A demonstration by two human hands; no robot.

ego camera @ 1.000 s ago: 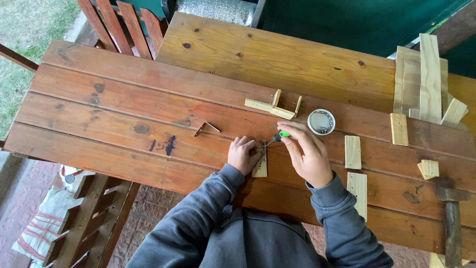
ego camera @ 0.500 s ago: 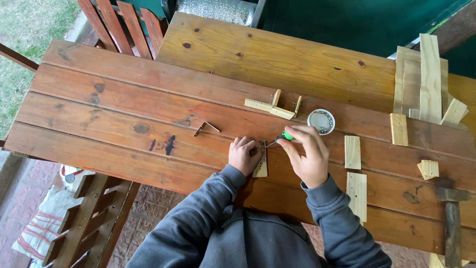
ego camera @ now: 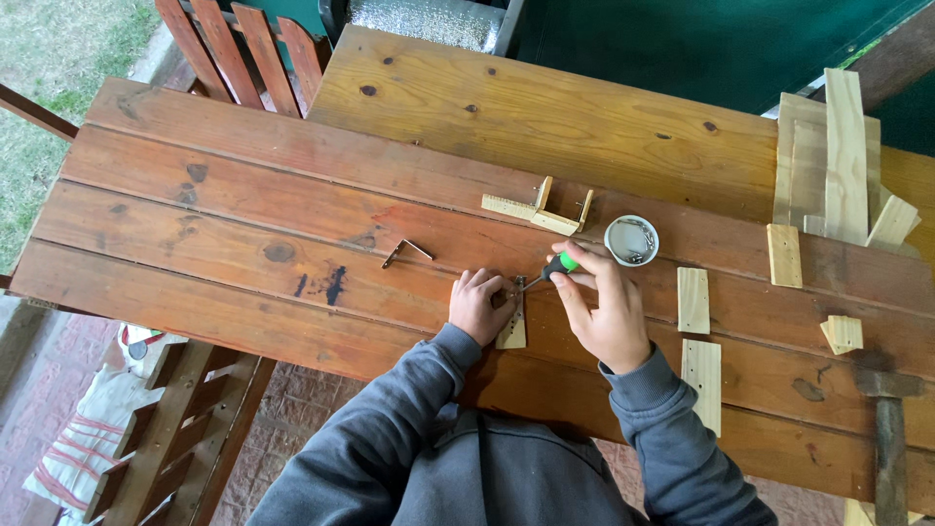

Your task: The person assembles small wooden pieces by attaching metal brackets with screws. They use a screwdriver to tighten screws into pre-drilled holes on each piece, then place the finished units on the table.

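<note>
Gripping a green-handled screwdriver [ego camera: 553,268] in my right hand [ego camera: 606,310], I am pinning a small wooden piece [ego camera: 512,331] to the surface [ego camera: 243,209] under my closed left hand [ego camera: 477,304].

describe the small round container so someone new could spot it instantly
On the reddish plank table, look just beyond the right hand. The small round container sits there, right of the pale wooden assembly. It is the only round, white-rimmed thing among flat wood pieces.

Your work surface is a brown plank table [ego camera: 243,205]. On it lie a bent metal bracket [ego camera: 406,251] left of centre, a small wooden assembly [ego camera: 539,208] and round tin [ego camera: 631,240] at centre, flat wood blocks [ego camera: 693,300] right, stacked slats [ego camera: 828,161] upper right, and a hammer [ego camera: 888,429] lower right.
</note>
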